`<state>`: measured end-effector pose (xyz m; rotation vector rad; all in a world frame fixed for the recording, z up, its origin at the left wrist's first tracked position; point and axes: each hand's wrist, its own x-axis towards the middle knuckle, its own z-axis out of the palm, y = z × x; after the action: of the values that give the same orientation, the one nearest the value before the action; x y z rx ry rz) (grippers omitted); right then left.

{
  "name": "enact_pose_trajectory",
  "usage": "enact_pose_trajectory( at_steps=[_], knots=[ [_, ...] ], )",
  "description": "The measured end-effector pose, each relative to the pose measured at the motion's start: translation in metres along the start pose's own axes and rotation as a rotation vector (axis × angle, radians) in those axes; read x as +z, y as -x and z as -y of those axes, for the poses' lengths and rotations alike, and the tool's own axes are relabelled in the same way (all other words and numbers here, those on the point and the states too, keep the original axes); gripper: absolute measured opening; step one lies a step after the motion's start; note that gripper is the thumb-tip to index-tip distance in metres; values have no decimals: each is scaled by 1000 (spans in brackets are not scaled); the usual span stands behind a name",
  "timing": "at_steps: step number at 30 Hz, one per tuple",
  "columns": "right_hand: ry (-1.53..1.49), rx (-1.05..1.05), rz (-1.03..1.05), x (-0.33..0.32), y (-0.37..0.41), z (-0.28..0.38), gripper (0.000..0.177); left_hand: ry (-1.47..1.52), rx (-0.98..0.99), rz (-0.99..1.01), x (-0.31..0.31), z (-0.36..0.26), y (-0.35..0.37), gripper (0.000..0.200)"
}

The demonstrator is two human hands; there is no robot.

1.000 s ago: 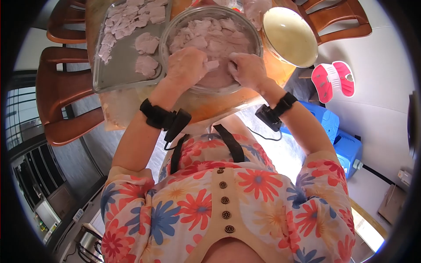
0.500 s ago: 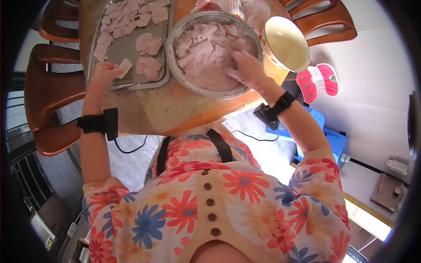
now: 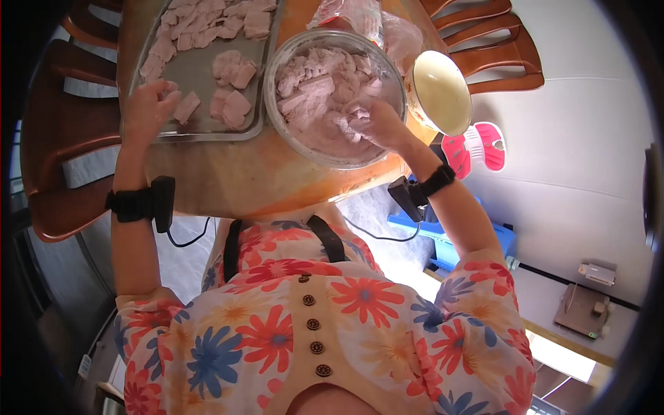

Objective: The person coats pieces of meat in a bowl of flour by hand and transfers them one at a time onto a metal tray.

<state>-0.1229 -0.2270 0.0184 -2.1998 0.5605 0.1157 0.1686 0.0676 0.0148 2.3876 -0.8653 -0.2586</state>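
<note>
Flat pinkish pieces (image 3: pixel 232 108) lie on a metal tray (image 3: pixel 228 133) at the upper left. My left hand (image 3: pixel 148 111) is over the tray's near left corner, its fingers curled; a small piece (image 3: pixel 187 108) lies on the tray just right of them. Whether anything is between those fingers cannot be made out. Right of the tray, a round metal bowl (image 3: pixel 306 149) holds a powdery pinkish mass (image 3: pixel 315 83). Inside the bowl's right side, my right hand (image 3: pixel 377 123) is closed on a pinkish coated piece (image 3: pixel 346 123).
A cream bowl (image 3: pixel 443 93) tilts beside the metal bowl. Plastic bags (image 3: pixel 353 17) lie behind it on the wooden table (image 3: pixel 256 176). Brown chairs (image 3: pixel 76 138) stand left and right. A pink and white object (image 3: pixel 474 149) and a blue object (image 3: pixel 443 238) are to the right.
The small piece has left my left fingers and now lies on the tray. My right hand has closed around a coated piece in the bowl. The whole view has shifted a little.
</note>
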Motion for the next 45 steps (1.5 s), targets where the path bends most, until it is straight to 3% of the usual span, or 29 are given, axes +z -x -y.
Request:
enact_pose_trajectory(
  at_steps=[4,6,8,10,12,16,19,21,24,28,31,34,39,42,45],
  knots=[
    [-298,162,145,-14,-6,-7,24,121,35,4,6,-36,13,28],
    [308,-81,-92,-15,-7,-10,16,121,78,-7,13,-54,19,27],
    [313,-129,-74,-13,-4,-11,21,122,122,-10,25,-77,25,26],
    [319,-171,-51,-4,2,-9,27,320,167,56,39,-104,32,22],
    [439,-184,222,16,3,3,31,306,259,68,57,-127,36,19],
    [645,-175,278,29,-7,14,35,228,457,122,88,-155,39,11],
    [553,-187,312,11,-12,3,28,250,483,94,107,-157,39,10],
    [200,-109,108,-6,-9,12,20,255,475,107,113,-154,38,10],
    [244,-222,100,8,-21,-16,15,269,467,109,115,-155,37,9],
    [312,-154,179,4,-29,-15,12,280,486,89,117,-153,36,7],
    [268,-336,154,-1,-30,-23,12,293,483,94,117,-153,36,7],
    [191,-287,121,3,-25,-22,12,287,485,92,118,-152,37,7],
    [331,-125,8,-8,-16,-15,18,287,493,117,116,-151,36,9],
    [439,28,103,-7,-14,-9,21,301,484,117,117,-153,37,9],
    [494,-85,68,10,-16,-19,28,297,484,128,117,-155,36,10]
  ],
)
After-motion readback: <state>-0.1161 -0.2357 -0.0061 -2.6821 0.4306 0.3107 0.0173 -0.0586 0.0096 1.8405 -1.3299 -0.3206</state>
